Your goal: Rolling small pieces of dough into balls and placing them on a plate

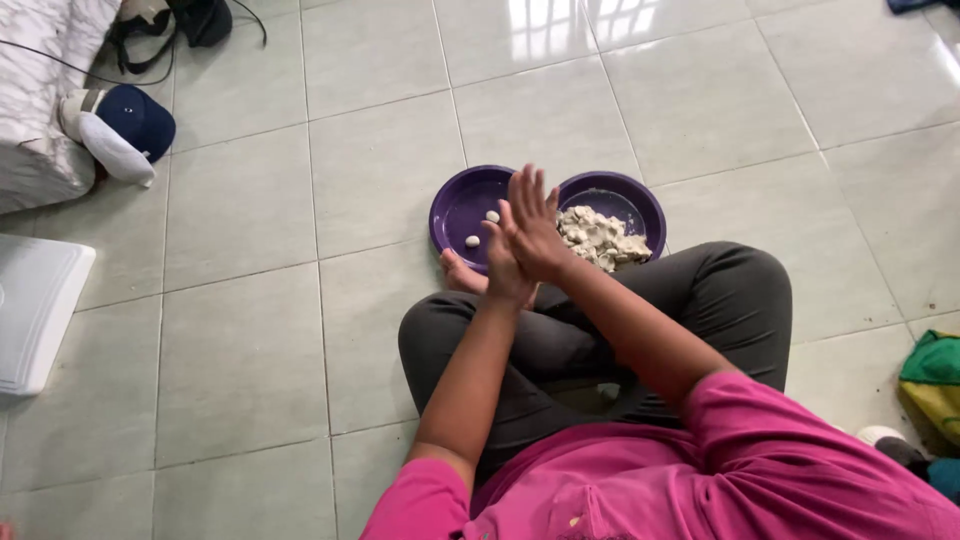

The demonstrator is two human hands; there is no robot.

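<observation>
I sit cross-legged on a tiled floor. My right hand (530, 222) lies palm-down over my left hand (503, 268), palms pressed together above my knees; whatever is between them is hidden. Just beyond my hands stand two purple plates side by side. The left plate (452, 205) holds two small pale dough balls (482, 228). The right plate (640, 200) carries a lumpy heap of pale dough (600, 238).
A blue and white cap (125, 130) lies at the far left beside a white patterned mattress (35, 100). A white flat object (35, 310) sits at the left edge. Green and yellow cloth (932, 380) lies at the right edge.
</observation>
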